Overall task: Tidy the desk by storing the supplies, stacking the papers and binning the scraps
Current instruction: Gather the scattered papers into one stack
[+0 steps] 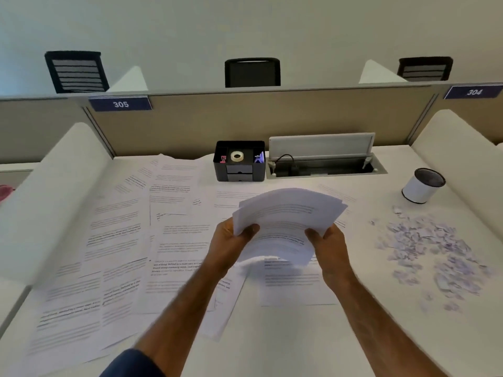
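A bundle of printed papers (288, 219) is lifted above the middle of the white desk (272, 349), bowed upward between both hands. My left hand (231, 240) grips its left edge, thumb on top. My right hand (329, 240) grips its right edge the same way. Several more printed sheets (122, 240) lie spread over the left and middle of the desk. A pile of torn paper scraps (435, 251) covers the desk's right side. At the back stands a black organizer (240, 161) holding a tape roll (237, 156) and clips.
A small white bin with a black liner (423, 186) stands at the back right. An open cable hatch (324, 164) sits beside the organizer. White side dividers and a beige back partition with tags 305 and 304 enclose the desk. Chairs show beyond.
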The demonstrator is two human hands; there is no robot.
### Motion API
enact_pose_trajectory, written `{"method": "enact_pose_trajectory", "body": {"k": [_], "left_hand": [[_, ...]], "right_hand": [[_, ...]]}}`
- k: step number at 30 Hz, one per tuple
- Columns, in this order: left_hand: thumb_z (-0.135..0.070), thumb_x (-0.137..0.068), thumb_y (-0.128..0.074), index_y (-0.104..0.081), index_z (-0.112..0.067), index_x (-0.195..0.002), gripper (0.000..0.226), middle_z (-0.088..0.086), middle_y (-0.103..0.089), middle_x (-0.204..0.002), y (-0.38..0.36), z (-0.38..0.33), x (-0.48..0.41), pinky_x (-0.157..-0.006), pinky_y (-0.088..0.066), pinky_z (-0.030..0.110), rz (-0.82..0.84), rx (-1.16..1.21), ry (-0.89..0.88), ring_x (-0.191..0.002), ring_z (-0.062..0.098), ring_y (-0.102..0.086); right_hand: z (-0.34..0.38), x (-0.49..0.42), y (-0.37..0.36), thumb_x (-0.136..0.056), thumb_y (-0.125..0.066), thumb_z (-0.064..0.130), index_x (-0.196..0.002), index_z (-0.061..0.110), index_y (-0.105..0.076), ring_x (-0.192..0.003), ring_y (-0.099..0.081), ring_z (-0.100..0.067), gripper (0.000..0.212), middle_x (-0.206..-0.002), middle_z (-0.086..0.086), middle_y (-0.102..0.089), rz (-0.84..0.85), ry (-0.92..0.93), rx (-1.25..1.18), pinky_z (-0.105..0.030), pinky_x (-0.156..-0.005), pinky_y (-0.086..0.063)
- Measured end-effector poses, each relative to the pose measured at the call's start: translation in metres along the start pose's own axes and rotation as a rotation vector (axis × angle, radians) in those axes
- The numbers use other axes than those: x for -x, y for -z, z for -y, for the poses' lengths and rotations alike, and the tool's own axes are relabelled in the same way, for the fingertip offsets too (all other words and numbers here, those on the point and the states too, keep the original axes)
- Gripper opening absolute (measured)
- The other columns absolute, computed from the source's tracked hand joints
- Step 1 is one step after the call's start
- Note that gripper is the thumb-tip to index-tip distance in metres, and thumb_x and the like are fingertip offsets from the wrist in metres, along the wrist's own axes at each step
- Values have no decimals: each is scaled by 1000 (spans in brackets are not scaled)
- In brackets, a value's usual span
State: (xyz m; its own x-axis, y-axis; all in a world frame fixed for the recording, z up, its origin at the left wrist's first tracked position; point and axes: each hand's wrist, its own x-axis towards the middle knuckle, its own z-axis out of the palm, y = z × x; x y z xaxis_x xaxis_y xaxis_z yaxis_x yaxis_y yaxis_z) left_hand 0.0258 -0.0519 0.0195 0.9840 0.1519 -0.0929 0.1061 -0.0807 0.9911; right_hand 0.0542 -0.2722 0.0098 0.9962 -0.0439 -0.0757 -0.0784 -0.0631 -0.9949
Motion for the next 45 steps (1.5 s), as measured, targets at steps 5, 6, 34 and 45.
{"method": "enact_pose_trajectory", "body": {"k": [5,6,34,45], "left_hand": [[-34,-94,-69,-72,-25,-115,23,-4,-77,-108,11,26,0,-81,-64,31,-86,-106,35,-96,20,-75],[-35,-95,-68,-71,-20,-116,27,-3,-77,-108,17,27,-4,-77,-62,26,-97,-165,22,-95,19,-74],[-48,-83,-81,-49,-6,-133,72,17,-55,-130,192,116,-37,-102,-51,52,-466,-865,693,-121,37,-56],[-16,-101,-61,-63,-16,-108,7,0,-69,-99,204,56,-29,-57,-41,18,-374,-626,252,-71,2,-59]], "right_hand": [[-22,-1,-15,-96,-61,11,-114,19,-64,-96,-66,-15,20,-101,5,-69,-11,-25,179,-27,-78,-52],[-22,-3,-19,-96,-60,11,-113,17,-65,-92,-65,-13,19,-99,6,-69,-33,-14,201,-24,-74,-50],[-62,-22,-64,-97,-57,10,-106,16,-66,-89,-71,-27,15,-104,-3,-73,7,-288,190,-48,-81,-60],[-55,-32,-50,-99,-56,11,-110,14,-64,-87,-70,-28,14,-105,-6,-72,-7,-312,137,-37,-68,-59]]}}
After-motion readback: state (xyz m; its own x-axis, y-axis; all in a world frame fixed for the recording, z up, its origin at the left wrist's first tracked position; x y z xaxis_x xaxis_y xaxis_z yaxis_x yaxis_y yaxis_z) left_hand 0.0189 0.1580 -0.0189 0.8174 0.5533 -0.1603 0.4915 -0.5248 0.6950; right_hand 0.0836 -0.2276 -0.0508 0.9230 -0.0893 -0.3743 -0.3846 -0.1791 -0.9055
